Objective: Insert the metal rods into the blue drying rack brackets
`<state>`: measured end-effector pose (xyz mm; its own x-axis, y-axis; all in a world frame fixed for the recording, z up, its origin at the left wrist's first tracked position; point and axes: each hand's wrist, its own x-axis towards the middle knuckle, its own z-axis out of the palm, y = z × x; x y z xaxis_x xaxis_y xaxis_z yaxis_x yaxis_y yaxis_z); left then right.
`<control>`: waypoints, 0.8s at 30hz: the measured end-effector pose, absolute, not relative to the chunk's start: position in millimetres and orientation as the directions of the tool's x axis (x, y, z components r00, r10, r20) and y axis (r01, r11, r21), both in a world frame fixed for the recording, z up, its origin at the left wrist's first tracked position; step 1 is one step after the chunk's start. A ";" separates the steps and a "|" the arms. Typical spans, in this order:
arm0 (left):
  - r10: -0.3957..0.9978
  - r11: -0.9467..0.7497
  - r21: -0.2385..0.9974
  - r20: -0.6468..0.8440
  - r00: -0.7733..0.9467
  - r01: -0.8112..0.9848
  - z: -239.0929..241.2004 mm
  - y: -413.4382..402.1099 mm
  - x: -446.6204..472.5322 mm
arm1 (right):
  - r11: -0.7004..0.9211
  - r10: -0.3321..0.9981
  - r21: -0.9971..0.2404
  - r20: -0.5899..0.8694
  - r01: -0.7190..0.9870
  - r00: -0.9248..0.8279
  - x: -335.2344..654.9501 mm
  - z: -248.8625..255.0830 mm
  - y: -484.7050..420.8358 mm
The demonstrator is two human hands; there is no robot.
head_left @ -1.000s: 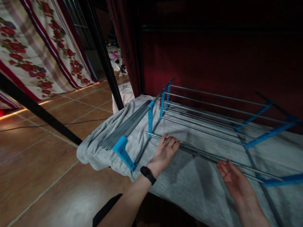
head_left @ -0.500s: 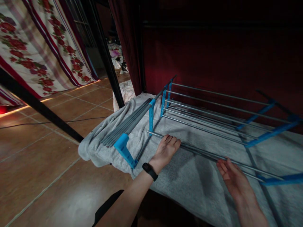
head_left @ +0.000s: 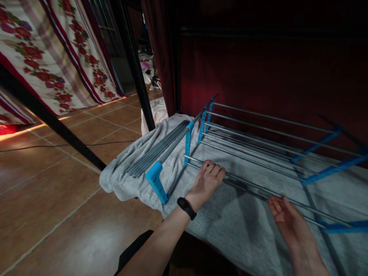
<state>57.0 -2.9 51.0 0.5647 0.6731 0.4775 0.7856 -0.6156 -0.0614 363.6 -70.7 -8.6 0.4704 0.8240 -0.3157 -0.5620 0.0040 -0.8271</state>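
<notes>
A grey metal rod (head_left: 253,184) runs across the front of a partly assembled rack. My left hand (head_left: 209,177), with a black band on its wrist, is closed around the rod near its left end. Farther right, my right hand (head_left: 283,211) supports the same rod, thumb on top and fingers beneath it. The rod's left end lies by a blue plastic bracket (head_left: 188,143), and another rod runs just below it. A blue bracket (head_left: 345,227) is near the right end; whether the rod sits in it I cannot tell. Several fixed rods (head_left: 253,140) span the rack behind.
Several loose grey rods (head_left: 158,147) lie in a bundle on the grey blanket (head_left: 115,184), left of the rack. A blue corner piece (head_left: 155,180) stands at the front left. Black bed posts (head_left: 138,69) rise at left over the tiled floor (head_left: 66,214).
The whole view has shifted slightly, so things appear a little farther right. The rod's left end sits slightly higher against the blue bracket, showing more of the rod below. Both hands keep their places on it.
</notes>
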 end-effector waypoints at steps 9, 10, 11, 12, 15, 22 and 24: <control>0.681 -0.484 0.040 0.644 0.348 0.874 48.8 -1.7 49.0 | 0.062 0.821 -0.817 -0.285 -0.574 0.495 364.4 -8.3 -67.9; 0.687 -0.454 0.072 0.663 0.298 0.888 49.5 -1.5 47.3 | 0.068 0.819 -0.817 -0.282 -0.573 0.499 364.8 -8.6 -67.6; 0.691 -0.423 0.116 0.683 0.237 0.898 50.3 -1.2 45.7 | 0.071 0.818 -0.818 -0.280 -0.571 0.503 365.2 -8.9 -67.3; 0.689 -0.393 0.176 0.706 0.162 0.903 51.3 -0.8 44.2 | 0.073 0.816 -0.820 -0.278 -0.567 0.507 365.7 -9.2 -67.0; 0.657 -0.324 0.453 0.739 -0.146 0.830 53.1 2.0 39.9 | 0.065 0.815 -0.827 -0.279 -0.559 0.508 366.9 -9.7 -66.2; 0.657 -0.311 0.932 0.352 -0.667 0.185 50.3 23.1 23.8 | 0.073 0.818 -0.791 -0.301 -0.607 0.490 366.5 -9.1 -63.2; 0.716 -0.316 0.948 0.263 -0.647 0.035 51.5 28.3 21.8 | 0.074 0.819 -0.790 -0.300 -0.609 0.489 366.3 -8.9 -61.3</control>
<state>21.8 28.3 51.5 -0.6470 0.7158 0.2628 0.0349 -0.3164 0.9480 366.3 -61.3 -8.9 0.4888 0.8192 -0.2998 -0.6086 0.0740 -0.7900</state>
